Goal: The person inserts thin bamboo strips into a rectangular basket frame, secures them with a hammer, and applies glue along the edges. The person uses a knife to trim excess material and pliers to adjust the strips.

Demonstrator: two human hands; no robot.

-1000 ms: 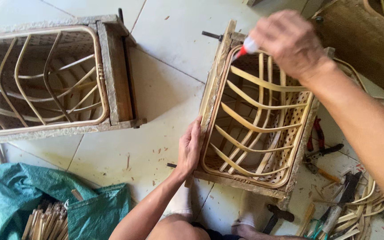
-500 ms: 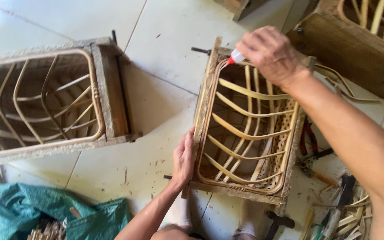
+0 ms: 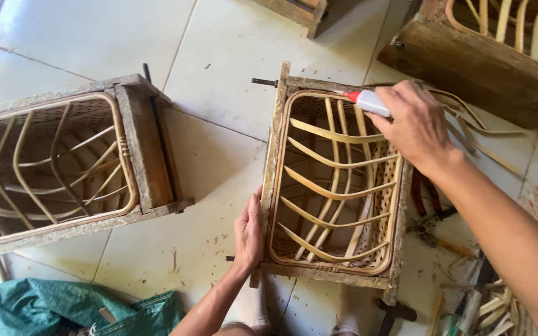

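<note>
A wooden frame mould (image 3: pixel 273 155) lies on the tiled floor with bent rattan strips (image 3: pixel 331 186) woven inside it. My left hand (image 3: pixel 248 233) rests flat against the frame's left side near its lower corner. My right hand (image 3: pixel 413 124) grips a small white glue bottle with a red nozzle (image 3: pixel 368 102), its tip pointing left at the rattan rim near the frame's top edge.
A second wooden mould with rattan (image 3: pixel 63 165) lies to the left. A third (image 3: pixel 493 56) sits at the top right. Pliers and tools (image 3: pixel 434 218) lie right of the frame, loose rattan pieces (image 3: pixel 499 311) at the bottom right, a green bag (image 3: pixel 51 311) at the bottom left.
The glue bottle in my right hand has shifted along the top rim of the frame. My left hand stays on the frame's left side. The view has tilted slightly.
</note>
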